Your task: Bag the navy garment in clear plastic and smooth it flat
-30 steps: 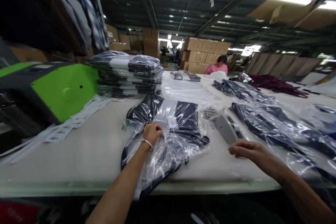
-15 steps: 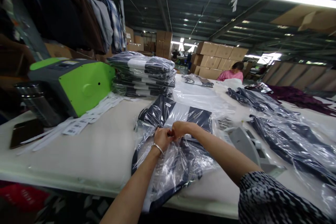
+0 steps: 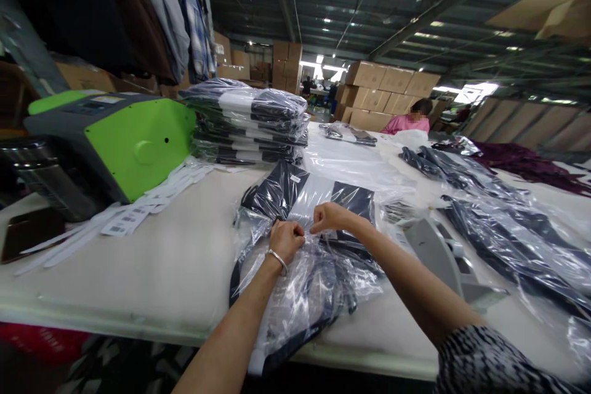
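On the desk (image 3: 138, 258), in front of the person, lies a dark garment in a clear plastic bag (image 3: 305, 246). The left hand (image 3: 286, 239) and the right hand (image 3: 329, 217) are close together, each grip pinching the bag's plastic near its middle. A green machine (image 3: 124, 141) stands well apart at the left.

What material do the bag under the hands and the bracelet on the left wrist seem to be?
Clear bag around dark folded garment: thin glossy plastic film, judging by crinkles and glare. Thin silver-coloured bracelet: probably polished metal, since it glints; plated plastic cannot be excluded.
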Demonstrator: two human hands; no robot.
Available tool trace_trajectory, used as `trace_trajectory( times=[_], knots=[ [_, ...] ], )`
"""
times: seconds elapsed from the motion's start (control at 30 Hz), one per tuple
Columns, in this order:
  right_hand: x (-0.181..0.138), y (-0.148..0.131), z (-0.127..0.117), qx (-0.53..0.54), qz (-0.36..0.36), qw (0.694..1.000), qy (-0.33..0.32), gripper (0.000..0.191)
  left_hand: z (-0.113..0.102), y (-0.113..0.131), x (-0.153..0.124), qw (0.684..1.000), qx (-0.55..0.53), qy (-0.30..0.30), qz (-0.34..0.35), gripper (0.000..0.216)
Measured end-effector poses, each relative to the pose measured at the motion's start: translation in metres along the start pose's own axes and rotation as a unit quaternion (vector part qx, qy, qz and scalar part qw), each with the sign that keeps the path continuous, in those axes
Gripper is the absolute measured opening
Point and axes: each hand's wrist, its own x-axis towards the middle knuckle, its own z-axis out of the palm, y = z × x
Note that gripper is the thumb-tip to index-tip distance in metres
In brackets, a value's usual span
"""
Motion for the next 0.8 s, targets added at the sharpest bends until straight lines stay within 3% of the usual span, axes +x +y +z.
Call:
trace_trajectory(
  times=[0.1,0.23,0.4,0.5,0.67,0.73,0.8],
  knots=[
    [-0.012,-0.008,0.019,0.059,-0.019,0.997,0.036,0.023,0.000,-0.001,0.001,1.000,0.004,-0.003,0.001,0.009],
    [-0.011,-0.016,0.044,0.065,0.027,0.997,0.010,0.021,-0.004,0.003,0.003,1.000,0.002,-0.017,0.006,0.012],
    [-0.005,-0.019,0.052,0.057,0.061,0.997,-0.003,0.020,-0.033,0.010,-0.013,0.998,-0.023,0.009,0.051,0.029],
    [-0.006,-0.022,0.048,0.062,0.060,0.996,-0.006,0.021,-0.050,0.005,-0.046,0.994,-0.002,0.067,0.085,0.029],
    [-0.018,-0.016,0.023,0.127,0.028,0.991,-0.043,0.029,-0.053,-0.003,-0.107,0.993,0.064,0.057,0.084,0.022],
    [-0.034,-0.008,0.007,0.179,0.017,0.984,0.003,0.035,-0.049,0.001,-0.120,0.990,0.085,0.067,0.094,0.020],
    [-0.060,0.007,-0.013,0.212,0.025,0.973,0.091,0.032,-0.045,0.008,-0.122,0.985,0.114,0.082,0.098,0.014]
  ],
)
